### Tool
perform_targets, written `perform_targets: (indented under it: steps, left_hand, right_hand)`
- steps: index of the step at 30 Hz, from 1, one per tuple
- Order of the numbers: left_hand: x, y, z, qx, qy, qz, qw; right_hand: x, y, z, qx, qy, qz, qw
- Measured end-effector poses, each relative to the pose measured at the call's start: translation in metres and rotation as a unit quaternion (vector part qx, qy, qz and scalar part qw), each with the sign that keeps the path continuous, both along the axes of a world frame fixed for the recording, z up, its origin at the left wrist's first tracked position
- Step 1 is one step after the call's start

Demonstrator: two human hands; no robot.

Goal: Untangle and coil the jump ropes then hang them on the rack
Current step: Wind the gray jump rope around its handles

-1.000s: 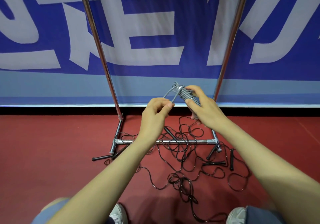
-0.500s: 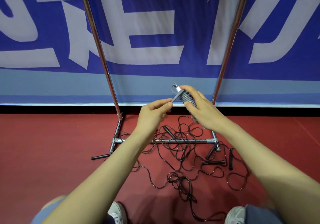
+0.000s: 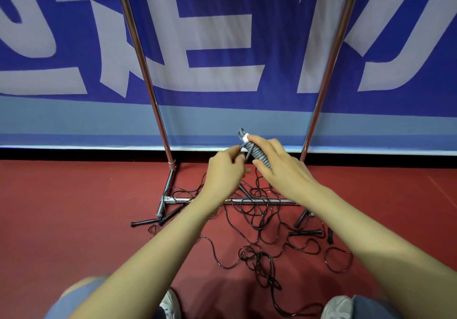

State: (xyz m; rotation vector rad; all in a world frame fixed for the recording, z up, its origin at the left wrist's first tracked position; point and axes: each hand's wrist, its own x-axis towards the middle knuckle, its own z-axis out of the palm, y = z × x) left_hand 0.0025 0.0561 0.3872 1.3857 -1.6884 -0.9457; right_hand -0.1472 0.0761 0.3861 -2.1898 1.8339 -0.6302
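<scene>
My right hand grips a grey jump rope wound into a tight bundle around its handles, held up in front of the rack. My left hand pinches the loose grey rope end right beside the bundle's top. Below the hands, a tangle of thin black jump ropes with black handles lies on the red floor, spread across the chrome rack's base bar. The rack's two uprights rise left and right of my hands; its top is out of view.
A blue and white banner hangs behind the rack. Loose black handles lie at the right of the base, another at the left foot. My knees and shoes show at the bottom edge.
The grey rope's free loop between my hands has shortened and drawn in to the bundle. My left hand moved right, closer to my right hand.
</scene>
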Motion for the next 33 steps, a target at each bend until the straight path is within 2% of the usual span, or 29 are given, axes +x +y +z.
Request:
perform_targets:
  steps: [2, 3, 8, 11, 13, 18, 20, 23, 25, 29, 33]
  left_hand:
    - [-0.003, 0.001, 0.003, 0.096, 0.133, -0.033, 0.986]
    - [-0.003, 0.0, 0.004, 0.099, 0.152, -0.038, 0.983]
    - [0.001, -0.002, 0.006, -0.005, 0.032, -0.016, 0.999]
    - [0.006, -0.003, 0.009, -0.108, 0.002, 0.041, 0.993]
    - [0.012, -0.005, 0.012, -0.129, -0.007, 0.062, 0.99]
    - [0.009, -0.001, 0.015, -0.059, 0.064, 0.028, 0.996]
    - [0.006, -0.001, 0.014, -0.031, 0.106, 0.014, 0.994]
    - [0.003, 0.002, 0.015, 0.044, 0.217, -0.03, 0.975]
    - [0.002, 0.005, 0.014, 0.058, 0.258, -0.032, 0.964]
    - [0.009, 0.0, 0.009, 0.017, 0.249, 0.003, 0.968]
    - [0.013, -0.005, 0.011, 0.039, 0.249, -0.037, 0.967]
  right_hand:
    - [0.005, 0.001, -0.002, -0.008, -0.011, 0.0, 1.0]
    - [0.006, 0.001, -0.002, -0.014, -0.024, 0.0, 1.0]
    - [0.001, -0.002, 0.003, -0.022, -0.119, 0.013, 0.993]
    - [0.0, 0.001, 0.004, -0.023, -0.122, 0.037, 0.992]
    - [0.002, 0.002, 0.004, -0.029, -0.15, 0.042, 0.987]
    - [0.006, 0.0, -0.003, -0.043, -0.153, 0.033, 0.987]
    - [0.01, -0.001, -0.005, -0.053, -0.184, 0.039, 0.981]
    - [0.011, -0.002, -0.005, -0.054, -0.232, 0.066, 0.969]
    - [0.011, -0.001, -0.004, -0.037, -0.258, 0.096, 0.961]
    - [0.008, -0.002, 0.002, 0.019, -0.291, 0.14, 0.946]
    - [-0.007, -0.003, 0.016, 0.067, -0.332, 0.174, 0.925]
